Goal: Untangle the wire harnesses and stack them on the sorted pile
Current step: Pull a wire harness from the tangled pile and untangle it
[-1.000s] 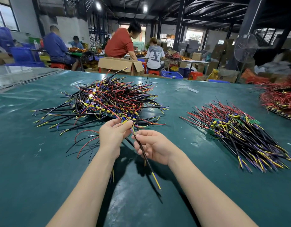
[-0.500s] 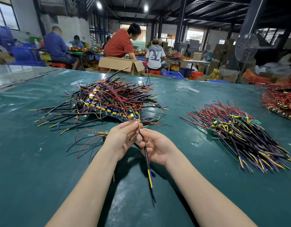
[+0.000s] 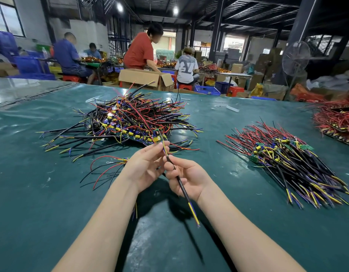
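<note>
Just now both hands are meeting over the table (image 3: pixel 42 203), in front of the tangle (image 3: pixel 130 118), and both are pinching the same harness (image 3: pixel 181 186). The right hand (image 3: pixel 191 179) is lying palm up, thumb and forefinger closing on the top of the black sheath. The sheath is running down across that palm and past the wrist, ending free above the table in a bared yellow and blue pair. The left hand (image 3: pixel 145 169) is standing edge-on beside it, its fingertips nipping the thin yellow and dark leads coming out of the sheath's upper end. Those leads are climbing to a small green board at the near rim of the tangle — whether it is resting on the heap or hanging clear I cannot tell. The tangle is sprawling left of centre, with black sheaths and red, yellow and blue leads sticking out every way. One loose harness (image 3: pixel 108 163) is lying on the table just beside the left wrist, its red and black leads fanning leftward. The sorted pile (image 3: pixel 283 161) is lying well apart on the right, its harnesses all running one way — red leads pointing away, black sheaths with yellow and blue tips pointing toward the person. A red heap (image 3: pixel 336 120) is sitting at the far right edge.
</note>
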{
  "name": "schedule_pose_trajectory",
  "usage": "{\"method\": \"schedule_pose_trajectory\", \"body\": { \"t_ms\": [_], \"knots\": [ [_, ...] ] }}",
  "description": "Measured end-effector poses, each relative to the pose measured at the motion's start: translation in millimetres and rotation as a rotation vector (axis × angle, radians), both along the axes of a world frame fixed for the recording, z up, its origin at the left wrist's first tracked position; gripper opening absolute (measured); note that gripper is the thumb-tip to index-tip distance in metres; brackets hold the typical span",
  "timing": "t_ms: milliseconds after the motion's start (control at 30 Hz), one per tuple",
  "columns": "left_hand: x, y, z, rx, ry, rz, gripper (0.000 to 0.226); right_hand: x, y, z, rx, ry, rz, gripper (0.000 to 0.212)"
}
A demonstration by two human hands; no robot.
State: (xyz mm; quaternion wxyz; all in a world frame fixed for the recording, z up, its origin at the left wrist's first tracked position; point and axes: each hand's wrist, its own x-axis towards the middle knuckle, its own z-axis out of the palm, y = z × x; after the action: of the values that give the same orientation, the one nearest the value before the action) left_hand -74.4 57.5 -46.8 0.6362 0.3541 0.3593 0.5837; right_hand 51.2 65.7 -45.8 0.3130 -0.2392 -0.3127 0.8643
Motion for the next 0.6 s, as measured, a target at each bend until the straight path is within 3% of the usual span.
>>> {"method": "schedule_pose_trajectory", "body": {
  "t_ms": [300,400,500,600],
  "knots": [
    [-3.8,-2.4,5.4,0.005,0.182,0.052,0.021,0.1,-0.1,3.1,-0.009,-0.07,-0.03,0.035],
    [-3.8,-2.6,6.5,0.059,0.317,0.125,0.011,1.1,1.4,1.0,-0.009,-0.083,-0.025,0.045],
    [-0.9,-1.5,6.6,0.098,0.453,0.239,0.011,0.2,-1.0,-0.1,0.06,-0.161,-0.012,0.029],
    [-1.2,0.5,6.4,0.189,0.71,0.295,0.024,0.4,-0.5,-0.5,0.296,-0.383,-0.06,0.018]
  ]
}}
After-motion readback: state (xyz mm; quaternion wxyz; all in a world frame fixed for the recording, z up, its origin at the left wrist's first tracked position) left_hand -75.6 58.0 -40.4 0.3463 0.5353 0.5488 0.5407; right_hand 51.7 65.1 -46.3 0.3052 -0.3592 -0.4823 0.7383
